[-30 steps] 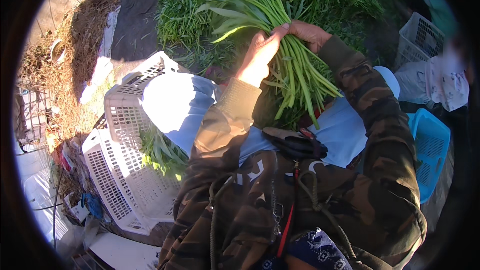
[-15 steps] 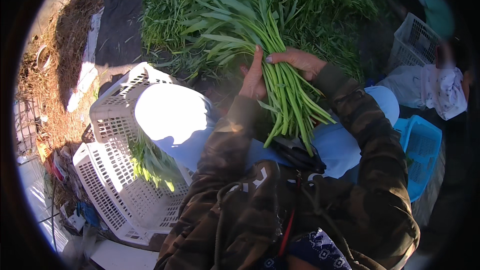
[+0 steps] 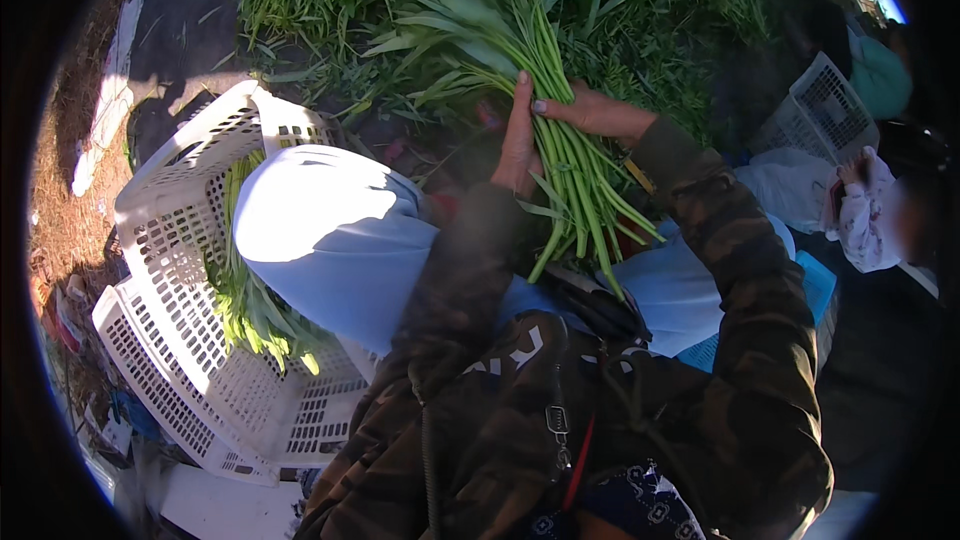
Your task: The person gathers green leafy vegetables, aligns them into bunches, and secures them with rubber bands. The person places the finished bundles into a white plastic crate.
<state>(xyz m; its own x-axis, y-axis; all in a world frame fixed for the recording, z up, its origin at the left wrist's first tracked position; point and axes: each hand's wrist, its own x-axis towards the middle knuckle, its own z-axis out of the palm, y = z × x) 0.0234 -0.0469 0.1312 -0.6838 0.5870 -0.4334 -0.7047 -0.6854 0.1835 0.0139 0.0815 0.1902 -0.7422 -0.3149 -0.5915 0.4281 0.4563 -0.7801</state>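
Note:
A bunch of water spinach [image 3: 572, 165] is held in front of my lap, leaves pointing away from me and cut stems toward me. My left hand [image 3: 517, 145] presses along the left side of the stems with its thumb up. From the right, my right hand [image 3: 600, 118] wraps the bunch, its thumb lying across the stems. Part of the fingers of both hands is hidden behind the greens. Beyond the bunch lies a large heap of loose water spinach [image 3: 660, 10]. More greens [image 3: 262, 315] lie in the white plastic basket [image 3: 165, 225] beside my left knee.
A dark sheet [image 3: 195, 15] spreads at the far left, with dry straw beyond it. To the right stand a blue basket [image 3: 815, 285] and a white crate [image 3: 830, 110]. Near that crate is another person in a patterned sleeve [image 3: 865, 220]. A dark pouch [image 3: 595, 310] lies on my lap.
My view has shifted, so the white basket sits farther left and more of its greens show. Both hands keep hold of the bunch, almost unmoved. The other person's hand has come into sight.

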